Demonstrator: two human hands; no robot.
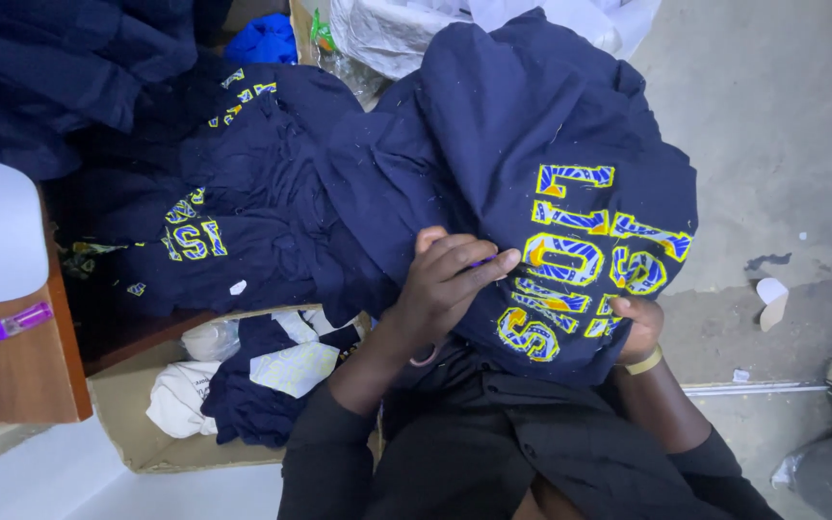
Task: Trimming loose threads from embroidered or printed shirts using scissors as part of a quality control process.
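Head view: a navy garment [532,125] with blue-and-yellow patterned lettering lies draped over the person's lap, its lettered part between the two hands. The left hand [450,279] rests on top of the cloth just left of the lettering, fingers [479,265] loosely curled and pinching a fold, while the right hand [639,327], wearing a yellow wristband, grips the garment's lower edge from beneath, mostly hidden by cloth. More navy garments [233,202] are piled to the left, above a cardboard box [137,424] beside a wooden table [21,376].
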